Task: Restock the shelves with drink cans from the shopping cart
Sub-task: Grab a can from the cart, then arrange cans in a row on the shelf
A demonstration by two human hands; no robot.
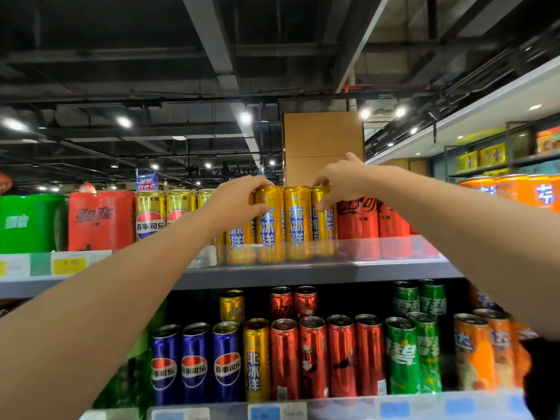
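Observation:
Several tall gold cans with blue lettering stand in a row on the top shelf (318,268). My left hand (239,198) is closed around the top of a gold can (269,222) at the left of the row. My right hand (342,180) pinches the top of another gold can (321,225) at the right end. One more gold can (297,222) stands between them, untouched. Both arms reach up from below. The shopping cart is out of view.
On the top shelf sit green and red multipacks (100,219) and gold Pepsi cans (150,216) to the left, red packs (363,219) to the right. A cardboard box (323,144) stands behind. The lower shelf holds blue, gold, red, green and orange cans (312,356).

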